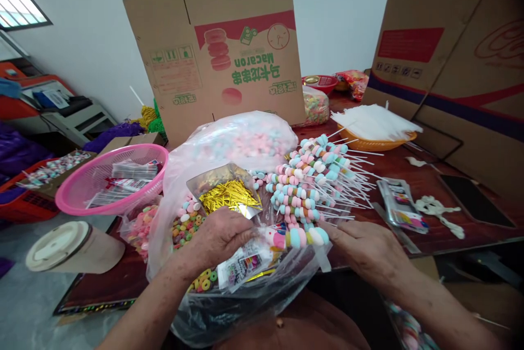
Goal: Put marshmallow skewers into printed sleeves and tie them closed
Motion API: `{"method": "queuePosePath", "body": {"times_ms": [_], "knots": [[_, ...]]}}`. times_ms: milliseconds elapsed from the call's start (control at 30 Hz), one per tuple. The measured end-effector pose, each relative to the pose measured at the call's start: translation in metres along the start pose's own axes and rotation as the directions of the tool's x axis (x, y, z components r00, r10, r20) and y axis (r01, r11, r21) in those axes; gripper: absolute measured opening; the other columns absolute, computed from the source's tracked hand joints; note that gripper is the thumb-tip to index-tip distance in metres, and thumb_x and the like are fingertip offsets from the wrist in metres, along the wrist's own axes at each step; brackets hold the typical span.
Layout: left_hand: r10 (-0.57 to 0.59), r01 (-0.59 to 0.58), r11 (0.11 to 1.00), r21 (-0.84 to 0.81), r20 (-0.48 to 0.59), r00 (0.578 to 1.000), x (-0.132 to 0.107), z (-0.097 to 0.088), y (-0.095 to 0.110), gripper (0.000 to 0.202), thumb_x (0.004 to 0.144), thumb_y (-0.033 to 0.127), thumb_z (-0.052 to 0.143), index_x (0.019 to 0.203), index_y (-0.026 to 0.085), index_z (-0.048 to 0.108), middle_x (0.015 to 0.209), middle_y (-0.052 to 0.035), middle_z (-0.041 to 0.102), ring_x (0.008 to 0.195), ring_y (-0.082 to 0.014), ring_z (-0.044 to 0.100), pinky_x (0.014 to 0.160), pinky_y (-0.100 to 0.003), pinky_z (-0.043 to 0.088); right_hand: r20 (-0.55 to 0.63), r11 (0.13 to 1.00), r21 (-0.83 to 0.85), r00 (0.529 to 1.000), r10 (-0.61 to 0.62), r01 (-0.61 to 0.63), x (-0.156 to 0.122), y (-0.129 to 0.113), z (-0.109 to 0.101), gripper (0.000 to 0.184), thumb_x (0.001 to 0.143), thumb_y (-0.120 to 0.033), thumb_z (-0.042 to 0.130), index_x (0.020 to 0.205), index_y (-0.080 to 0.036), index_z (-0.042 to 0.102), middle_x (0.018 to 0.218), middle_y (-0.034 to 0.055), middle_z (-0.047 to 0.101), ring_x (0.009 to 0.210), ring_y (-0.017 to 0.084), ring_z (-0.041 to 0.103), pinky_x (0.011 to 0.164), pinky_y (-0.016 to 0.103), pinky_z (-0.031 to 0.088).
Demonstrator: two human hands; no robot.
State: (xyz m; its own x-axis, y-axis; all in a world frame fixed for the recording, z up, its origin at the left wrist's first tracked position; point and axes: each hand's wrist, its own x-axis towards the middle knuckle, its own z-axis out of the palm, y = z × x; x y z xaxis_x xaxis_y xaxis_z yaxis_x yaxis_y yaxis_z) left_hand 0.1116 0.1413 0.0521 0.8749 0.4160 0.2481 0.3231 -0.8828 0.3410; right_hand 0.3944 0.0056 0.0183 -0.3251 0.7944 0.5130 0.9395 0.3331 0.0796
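The left hand (223, 235) pinches 1 printed wrapper (275, 238), its fingers narrow. The right hand (364, 243) has its fingers closed on the right end of 1 candy skewer (307, 237), which lies partly inside the wrapper at near middle, over 1 plastic bag (158, 246). Just beyond sits 1 pile of skewers (315, 170), too many to count. The worktop (391, 167) bears 1 orange basket (366, 144) at far right; 1 cup (76, 249) and 1 pink basket (65, 197) stand left.

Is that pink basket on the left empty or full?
Neither: flat packets lie in the pink basket, but bare mesh shows beside them.
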Motion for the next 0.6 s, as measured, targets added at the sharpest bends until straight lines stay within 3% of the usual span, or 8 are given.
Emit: {"method": "queuePosePath", "body": {"times_ms": [200, 267, 333, 367, 433, 467, 533, 600], "knots": [[-0.061, 0.057, 0.987, -0.149, -0.023, 0.998, 0.022, -0.007, -0.002, 0.022, 0.082, 0.032, 0.055, 0.064, 0.022, 0.062, 0.06, -0.0012, 0.059, 0.062, -0.0156, 0.054, 0.073, -0.028, 0.037, 0.19, 0.937, 0.268, 0.966, 0.175, -0.223, 0.002, -0.027, 0.021, 0.031, 0.088, -0.014, 0.036, 0.106, -0.02, 0.06, 0.072, 0.0031, 0.065, 0.063, 0.013, 0.059, 0.056, 0.021, 0.042], [-0.13, 0.103, 0.977, -0.188, -0.134, 0.982, 0.022, -0.008, -0.007, 0.014, 0.076, 0.031, 0.062, 0.065, 0.022, 0.063, 0.066, -0.0014, 0.061, 0.072, -0.0174, 0.056, 0.085, -0.032, 0.035, 0.273, 0.851, 0.42, 0.938, 0.213, -0.315, 0.004, -0.036, 0.029, 0.028, 0.09, -0.019, 0.035, 0.099, -0.02, 0.061, 0.077, 0.0033, 0.066, 0.068, 0.014, 0.061, 0.059, 0.021, 0.043], [-0.314, 0.212, 0.938, -0.273, -0.418, 0.852, 0.017, -0.003, -0.011, 0.017, 0.068, 0.032, 0.07, 0.081, 0.023, 0.064, 0.088, -0.0038, 0.064, 0.094, -0.0216, 0.055, 0.095, -0.035, 0.031, 0.317, 0.742, 0.538, 0.911, 0.264, -0.401, 0.007, -0.044, 0.037, 0.028, 0.092, -0.024, 0.034, 0.09, -0.019, 0.062, 0.077, 0.0029, 0.065, 0.069, 0.014, 0.06, 0.061, 0.022, 0.043], [-0.433, 0.245, 0.892, -0.381, -0.56, 0.706, 0.014, 0.003, -0.011, 0.033, 0.065, 0.033, 0.073, 0.094, 0.024, 0.062, 0.103, -0.0048, 0.062, 0.106, -0.023, 0.05, 0.098, -0.036, 0.03, 0.323, 0.691, 0.58, 0.9, 0.292, -0.432, 0.01, -0.048, 0.041, 0.03, 0.093, -0.027, 0.034, 0.085, -0.018, 0.061, 0.074, 0.0025, 0.064, 0.068, 0.014, 0.059, 0.061, 0.022, 0.042], [-0.684, 0.148, 0.707, -0.692, -0.616, 0.39, 0.01, 0.018, -0.006, 0.059, 0.063, 0.038, 0.074, 0.115, 0.027, 0.049, 0.121, -0.0055, 0.053, 0.118, -0.023, 0.044, 0.097, -0.035, 0.033, 0.336, 0.614, 0.638, 0.885, 0.322, -0.465, 0.015, -0.057, 0.047, 0.033, 0.093, -0.03, 0.034, 0.078, -0.017, 0.06, 0.068, 0.0016, 0.062, 0.063, 0.013, 0.056, 0.058, 0.022, 0.04], [-0.795, 0.021, 0.54, -0.842, -0.502, 0.34, 0.009, 0.027, -0.001, 0.064, 0.063, 0.04, 0.074, 0.119, 0.029, 0.044, 0.122, -0.0048, 0.052, 0.116, -0.0218, 0.046, 0.095, -0.034, 0.037, 0.351, 0.586, 0.658, 0.881, 0.317, -0.473, 0.018, -0.062, 0.049, 0.034, 0.092, -0.031, 0.034, 0.075, -0.017, 0.06, 0.066, 0.0013, 0.061, 0.061, 0.013, 0.055, 0.057, 0.022, 0.039], [-0.886, -0.119, 0.092, -0.989, -0.136, 0.444, 0.013, 0.039, 0.011, 0.061, 0.063, 0.046, 0.073, 0.114, 0.027, 0.046, 0.111, -0.0065, 0.059, 0.102, -0.0229, 0.057, 0.084, -0.035, 0.045, 0.382, 0.563, 0.677, 0.88, 0.282, -0.474, 0.026, -0.074, 0.051, 0.034, 0.092, -0.03, 0.035, 0.071, -0.016, 0.058, 0.063, 0.0009, 0.059, 0.058, 0.012, 0.052, 0.055, 0.022, 0.037], [-0.856, -0.157, -0.189, -0.969, 0.085, 0.509, 0.022, 0.043, 0.021, 0.053, 0.062, 0.044, 0.074, 0.105, 0.022, 0.052, 0.09, -0.0056, 0.066, 0.081, -0.0216, 0.064, 0.073, -0.035, 0.05, 0.388, 0.563, 0.685, 0.886, 0.254, -0.462, 0.032, -0.084, 0.05, 0.032, 0.09, -0.028, 0.036, 0.068, -0.016, 0.055, 0.063, 0.0012, 0.058, 0.058, 0.012, 0.051, 0.055, 0.022, 0.036]]}}
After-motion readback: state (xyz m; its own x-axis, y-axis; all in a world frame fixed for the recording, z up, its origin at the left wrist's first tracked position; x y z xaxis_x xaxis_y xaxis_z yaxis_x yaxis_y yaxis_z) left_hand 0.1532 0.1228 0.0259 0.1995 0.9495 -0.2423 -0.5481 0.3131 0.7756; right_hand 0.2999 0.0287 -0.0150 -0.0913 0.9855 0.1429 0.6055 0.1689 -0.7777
